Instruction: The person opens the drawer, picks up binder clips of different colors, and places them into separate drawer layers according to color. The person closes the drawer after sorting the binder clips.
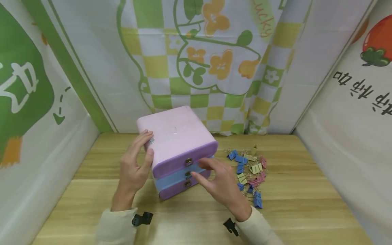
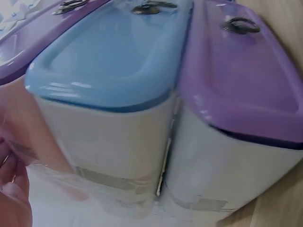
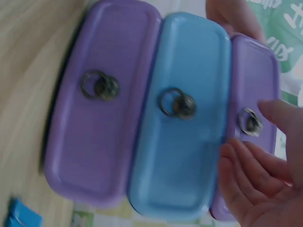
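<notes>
Evidently one three-drawer box (image 1: 177,131): pink top, fronts purple, blue and purple in descending order; standing mid-scene on the wood-grain surface (image 1: 294,194), set at an angle.

Fittings: three small metal ring pulls, upper (image 3: 250,121), middle (image 3: 182,105) and lower (image 3: 100,86), one per front.

Left hand (image 1: 133,163): laid against the box's left side and top edge; fingers extended, thumb apart, nothing clasped.

Right hand (image 1: 222,183): before the front, right of the pulls; fingers and thumb parted, near the upper ring, gripping nothing.

Handling (judged): light, stiff shell; glossy faces, likely slippery; apt to slide or swivel if pulled unbraced. Rings small, probably modest in strength.

Holds (judged): left side and top edge for bracing; each ring by a thumb-and-forefinger pinch, drawn straight toward the near side.

Adjacent: binder clips (image 1: 255,168), blue, yellow and pink, loosely heaped on the right.
</notes>
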`<state>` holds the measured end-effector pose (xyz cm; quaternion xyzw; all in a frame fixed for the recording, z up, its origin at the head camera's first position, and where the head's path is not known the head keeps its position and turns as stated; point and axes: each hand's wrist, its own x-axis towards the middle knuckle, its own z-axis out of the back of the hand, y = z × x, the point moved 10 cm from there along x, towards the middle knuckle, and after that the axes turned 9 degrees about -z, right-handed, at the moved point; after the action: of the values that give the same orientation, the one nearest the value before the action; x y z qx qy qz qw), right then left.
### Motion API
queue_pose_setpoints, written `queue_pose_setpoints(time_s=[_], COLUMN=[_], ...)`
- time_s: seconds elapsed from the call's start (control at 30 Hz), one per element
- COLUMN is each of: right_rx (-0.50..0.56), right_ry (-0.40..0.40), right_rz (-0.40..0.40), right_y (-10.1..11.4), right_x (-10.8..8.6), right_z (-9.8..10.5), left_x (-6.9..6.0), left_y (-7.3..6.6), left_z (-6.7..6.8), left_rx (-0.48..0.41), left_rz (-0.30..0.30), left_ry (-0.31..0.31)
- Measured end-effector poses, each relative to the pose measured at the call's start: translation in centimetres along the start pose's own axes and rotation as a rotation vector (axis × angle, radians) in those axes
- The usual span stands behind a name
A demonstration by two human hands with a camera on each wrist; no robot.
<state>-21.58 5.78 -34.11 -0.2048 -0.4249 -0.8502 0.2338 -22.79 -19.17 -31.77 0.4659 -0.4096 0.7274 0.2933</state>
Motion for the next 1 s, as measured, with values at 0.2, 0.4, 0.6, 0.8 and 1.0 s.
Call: queue_pose_setpoints(time_s=[0.2, 0.4, 0.6, 0.8, 1.0], right_rx=[0.117, 0.27, 0.45, 0.767, 0.914], right_ry=[-0.057, -0.045, 0.117, 0.342, 0.46], right_rz=[-0.075, -0.257, -0.499, -0.665, -0.699], right_y=[-0.8, -2.1, -4.1, -4.7, -3.8], right_x=[0.4, 0.5, 0.4, 0.2, -0.1], right_z=[-1.3, -2.0, -3.5, -6.0, -7.2], left_x=[-0.6, -0.9, -0.7, -0.7, -0.7], left_y=[0.3, 0.1, 0.2, 0.2, 0.3], left_z=[-1.0, -1.3, -1.2, -0.8, -0.6], left_rx=[-0.049, -0.06, -0.074, -0.073, -0.069], left_rz=[0.011, 0.0, -0.002, -0.017, -0.023], left_ry=[-0.033, -0.093, -0.096, -0.099, -0.107])
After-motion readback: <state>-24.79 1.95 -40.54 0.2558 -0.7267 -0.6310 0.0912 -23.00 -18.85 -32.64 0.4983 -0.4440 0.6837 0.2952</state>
